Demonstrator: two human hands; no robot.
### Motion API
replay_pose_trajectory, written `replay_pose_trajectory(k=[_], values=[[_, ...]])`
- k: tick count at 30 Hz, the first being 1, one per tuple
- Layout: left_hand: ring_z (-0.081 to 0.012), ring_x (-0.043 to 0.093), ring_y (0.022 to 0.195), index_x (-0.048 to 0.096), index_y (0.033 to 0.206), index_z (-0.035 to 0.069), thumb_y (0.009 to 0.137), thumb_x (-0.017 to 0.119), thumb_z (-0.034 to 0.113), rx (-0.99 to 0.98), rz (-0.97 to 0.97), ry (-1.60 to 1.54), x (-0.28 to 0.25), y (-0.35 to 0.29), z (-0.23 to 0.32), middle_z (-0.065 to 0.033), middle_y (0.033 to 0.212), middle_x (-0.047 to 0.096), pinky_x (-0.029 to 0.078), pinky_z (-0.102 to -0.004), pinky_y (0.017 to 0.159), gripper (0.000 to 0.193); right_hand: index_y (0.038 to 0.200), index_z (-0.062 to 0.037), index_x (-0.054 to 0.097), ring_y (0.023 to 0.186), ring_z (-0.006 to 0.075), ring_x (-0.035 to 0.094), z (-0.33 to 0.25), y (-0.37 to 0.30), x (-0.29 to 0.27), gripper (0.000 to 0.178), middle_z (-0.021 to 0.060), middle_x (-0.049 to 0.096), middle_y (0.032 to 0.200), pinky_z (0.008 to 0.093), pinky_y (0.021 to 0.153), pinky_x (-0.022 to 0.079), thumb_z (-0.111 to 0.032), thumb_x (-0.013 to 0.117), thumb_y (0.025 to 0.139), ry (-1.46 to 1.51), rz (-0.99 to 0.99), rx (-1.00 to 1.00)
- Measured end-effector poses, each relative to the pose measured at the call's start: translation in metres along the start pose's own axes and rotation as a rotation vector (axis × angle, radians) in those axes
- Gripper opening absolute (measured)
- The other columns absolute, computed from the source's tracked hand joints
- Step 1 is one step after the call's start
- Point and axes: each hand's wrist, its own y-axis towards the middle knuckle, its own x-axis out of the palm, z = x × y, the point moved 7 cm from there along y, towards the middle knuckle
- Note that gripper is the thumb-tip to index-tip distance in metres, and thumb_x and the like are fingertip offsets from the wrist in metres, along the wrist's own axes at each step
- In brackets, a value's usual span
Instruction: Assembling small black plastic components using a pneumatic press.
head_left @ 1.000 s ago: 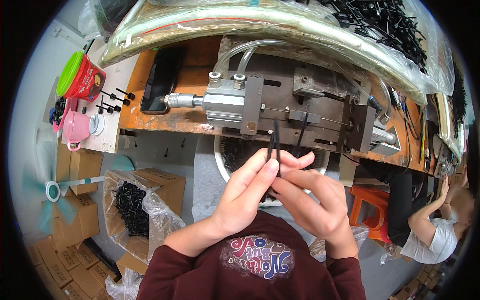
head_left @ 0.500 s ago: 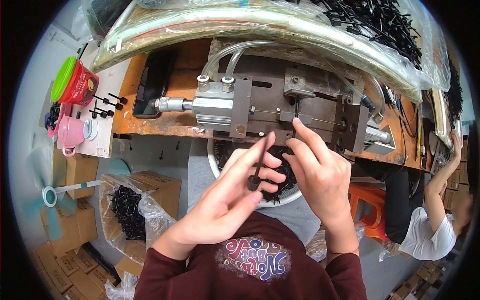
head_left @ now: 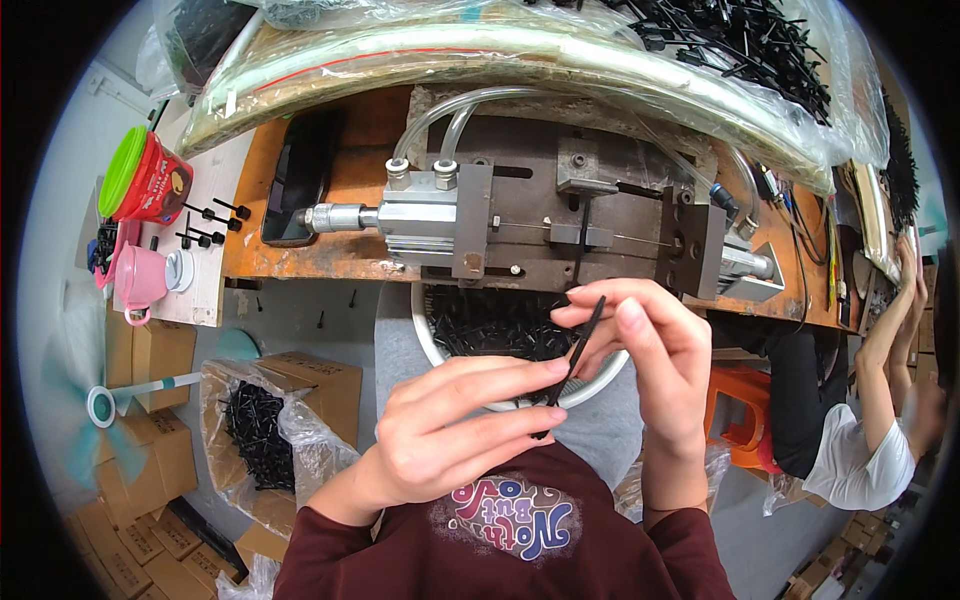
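My left hand [head_left: 465, 425] pinches a thin black plastic rod [head_left: 583, 345] with a wider lower end, tilted up to the right. The rod's upper part passes between the parted thumb and fingers of my right hand [head_left: 655, 350]; whether they touch it is hard to tell. A second black rod [head_left: 584, 225] lies across the small metal block of the bench fixture [head_left: 520, 220], its near end by my right fingertips. Under both hands, a white-rimmed basket [head_left: 428, 335] holds many similar black pieces.
An air cylinder [head_left: 420, 222] with clear hoses is fixed at the fixture's left. Left on the bench are a phone [head_left: 300, 180], loose black pieces [head_left: 205, 238], a red tub [head_left: 155, 180] and a pink cup [head_left: 140, 275]. Another person [head_left: 865, 445] sits at right beside an orange stool [head_left: 735, 405].
My right hand has drawn back from the fixture block toward me. My left hand has lowered and turned over, bringing its rod up to my right hand.
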Motion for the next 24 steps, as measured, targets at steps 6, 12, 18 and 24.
replay_pose_trajectory(k=[6, 12, 18, 24], values=[[-0.0272, 0.07, 0.094, 0.075, 0.097, 0.001, 0.063, 0.082, 0.004, 0.014, -0.036, -0.077, 0.009, -0.005, -0.001, -0.0171, 0.115, 0.069, 0.059, -0.034, 0.078, 0.035, 0.108, 0.0056, 0.065, 0.059, 0.0163, 0.067, 0.007, 0.004, 0.001, 0.023, 0.0143, 0.07, 0.084, 0.0248, 0.053, 0.053, -0.012, 0.053, 0.101, 0.266, -0.123, 0.08], [-0.0262, 0.071, 0.095, 0.074, 0.1, 0.001, 0.065, 0.082, 0.002, -0.077, -0.008, -0.184, 0.014, -0.01, -0.006, -0.0187, 0.115, 0.069, 0.059, -0.0336, 0.077, 0.036, 0.101, 0.0068, 0.066, 0.056, 0.0154, 0.066, 0.007, 0.0, 0.0, 0.015, 0.0145, 0.069, 0.082, 0.0237, 0.05, 0.052, -0.006, 0.061, 0.096, 0.264, -0.044, 0.064], [-0.0273, 0.071, 0.093, 0.074, 0.097, -0.001, 0.063, 0.082, 0.001, 0.033, -0.013, -0.036, 0.017, -0.007, 0.001, -0.0184, 0.115, 0.069, 0.059, -0.0336, 0.076, 0.034, 0.092, 0.0058, 0.064, 0.052, 0.0126, 0.063, 0.004, -0.001, -0.006, 0.008, 0.013, 0.068, 0.076, 0.0222, 0.047, 0.049, -0.003, 0.065, 0.093, 0.241, 0.062, 0.061], [-0.0296, 0.071, 0.092, 0.074, 0.094, -0.002, 0.062, 0.082, 0.001, 0.076, -0.022, -0.09, 0.012, -0.004, 0.0, -0.0183, 0.112, 0.07, 0.06, -0.0346, 0.075, 0.033, 0.09, 0.0057, 0.063, 0.052, 0.0135, 0.063, 0.003, -0.005, -0.005, 0.011, 0.0118, 0.066, 0.073, 0.0227, 0.045, 0.049, -0.004, 0.064, 0.094, 0.211, 0.123, 0.004]])
